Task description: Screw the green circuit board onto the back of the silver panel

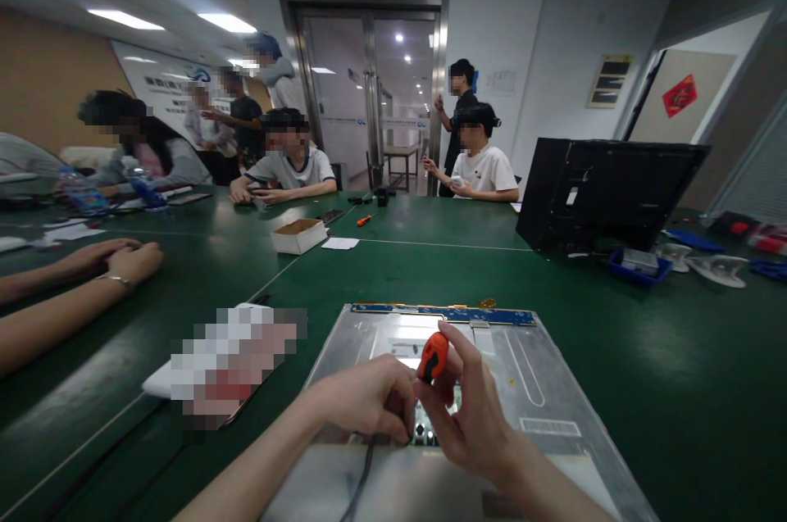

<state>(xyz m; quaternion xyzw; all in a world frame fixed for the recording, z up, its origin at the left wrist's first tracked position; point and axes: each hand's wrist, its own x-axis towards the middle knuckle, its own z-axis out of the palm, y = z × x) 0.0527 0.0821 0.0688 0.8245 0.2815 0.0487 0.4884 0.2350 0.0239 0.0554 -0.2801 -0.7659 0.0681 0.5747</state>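
Observation:
A silvery metal panel (553, 391) lies flat before me, with a blue strip board (504, 315) along its far edge. My right hand (470, 407) grips an orange and black screwdriver (434, 356) by its handle; the shaft is hidden. Below it, a small green circuit board (424, 432) shows partly between my hands. My left hand (369, 399) is closed at the left side of that board, its fingers curled down; what they hold, if anything, is hidden. A dark cable (362, 477) runs from near my left hand toward me.
Left of the panel lies a partly blurred white and pink item (234, 358). Beyond are a white box (298, 237), another orange screwdriver (365, 220), a black monitor (608, 194) and a blue tray (639, 266). A person's hands (132, 261) rest at left; several people are around the green table (443, 268).

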